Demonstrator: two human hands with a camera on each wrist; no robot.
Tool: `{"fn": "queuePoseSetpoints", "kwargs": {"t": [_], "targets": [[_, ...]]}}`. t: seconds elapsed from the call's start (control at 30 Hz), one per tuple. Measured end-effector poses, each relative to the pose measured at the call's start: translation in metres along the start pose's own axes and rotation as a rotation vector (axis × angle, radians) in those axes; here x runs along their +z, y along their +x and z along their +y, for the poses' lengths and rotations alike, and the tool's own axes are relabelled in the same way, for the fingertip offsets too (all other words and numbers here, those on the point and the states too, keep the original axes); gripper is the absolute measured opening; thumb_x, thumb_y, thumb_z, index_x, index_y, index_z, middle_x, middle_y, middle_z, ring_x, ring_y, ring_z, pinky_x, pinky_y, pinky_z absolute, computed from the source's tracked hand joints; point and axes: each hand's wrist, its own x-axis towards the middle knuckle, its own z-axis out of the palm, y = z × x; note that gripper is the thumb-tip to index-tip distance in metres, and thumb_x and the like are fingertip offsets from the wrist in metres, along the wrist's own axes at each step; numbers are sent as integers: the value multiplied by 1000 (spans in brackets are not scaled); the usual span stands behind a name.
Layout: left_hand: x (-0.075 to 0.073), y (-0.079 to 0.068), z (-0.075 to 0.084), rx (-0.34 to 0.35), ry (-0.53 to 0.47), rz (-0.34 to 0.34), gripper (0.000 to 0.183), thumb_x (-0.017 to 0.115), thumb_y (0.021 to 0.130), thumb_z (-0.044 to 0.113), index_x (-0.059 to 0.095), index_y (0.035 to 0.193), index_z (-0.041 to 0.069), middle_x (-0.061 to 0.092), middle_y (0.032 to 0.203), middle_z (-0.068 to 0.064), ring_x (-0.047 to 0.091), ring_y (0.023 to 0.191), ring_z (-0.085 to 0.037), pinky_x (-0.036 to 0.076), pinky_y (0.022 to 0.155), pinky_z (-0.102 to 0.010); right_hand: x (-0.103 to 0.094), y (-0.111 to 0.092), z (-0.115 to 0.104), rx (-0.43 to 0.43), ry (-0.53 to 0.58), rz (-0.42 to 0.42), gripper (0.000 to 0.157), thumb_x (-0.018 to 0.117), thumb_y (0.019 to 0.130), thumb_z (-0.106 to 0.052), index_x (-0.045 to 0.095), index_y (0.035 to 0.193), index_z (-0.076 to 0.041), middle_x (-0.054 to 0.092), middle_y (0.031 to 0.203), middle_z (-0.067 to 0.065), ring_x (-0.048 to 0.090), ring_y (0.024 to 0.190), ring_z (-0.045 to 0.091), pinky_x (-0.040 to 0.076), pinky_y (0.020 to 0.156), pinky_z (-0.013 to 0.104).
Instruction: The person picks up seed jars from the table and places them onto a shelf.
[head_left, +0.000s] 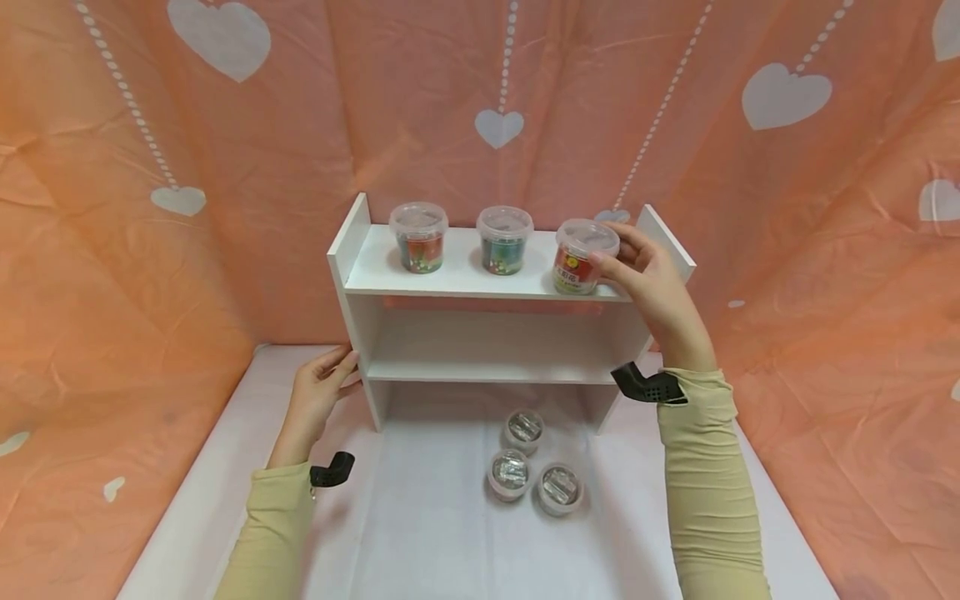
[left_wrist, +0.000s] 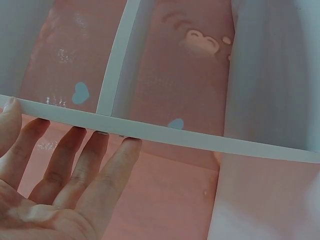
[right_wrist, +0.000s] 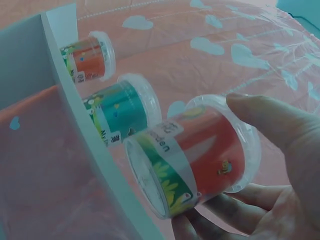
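In the head view, a white shelf unit stands on the table. My right hand grips a clear-lidded plastic tub with a red label at the right front of the top board, thumb on the near side and fingers behind. The right wrist view shows this tub close up; whether its base touches the board I cannot tell. Two more tubs stand on the same board, one red-labelled and one teal-labelled. My left hand touches the unit's left side panel with extended fingertips.
Three tubs with silvery contents lie close together on the table before the unit: a back one, a left one and a right one. An orange cloth with white hearts hangs behind and at both sides.
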Motion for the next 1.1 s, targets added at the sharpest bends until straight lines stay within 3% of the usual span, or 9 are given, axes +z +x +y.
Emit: {"fn": "queuePoseSetpoints", "kwargs": {"t": [0.2,0.57,0.83,1.1], "targets": [[1,0,1,-2,-5,5,57,57,97,28,42,140,-7,34,148,-19,54,116,-22,50,91,-42,-2,6,4,14,17,50,54,68,90,-11,45,137,0,57,119,12,56,105,16,53,82,21],[2,-1,1,3,-10,6,55,58,97,27,44,139,-6,39,145,-18,54,115,-22,51,90,-42,-6,16,6,43,-17,62,60,67,90,-12,41,142,1,52,129,15,53,113,17,53,84,20],[2,-1,2,-2,-10,5,53,57,98,26,44,139,-5,39,145,-18,51,120,-30,51,90,-42,-8,19,9,56,-7,78,63,68,90,-12,39,144,0,51,132,15,52,116,16,52,85,19],[1,0,1,5,-10,10,55,58,97,27,44,139,-7,38,145,-19,56,113,-19,50,90,-42,-9,22,12,60,-28,88,63,67,90,-10,37,145,1,46,138,22,51,118,16,50,88,18]]}}
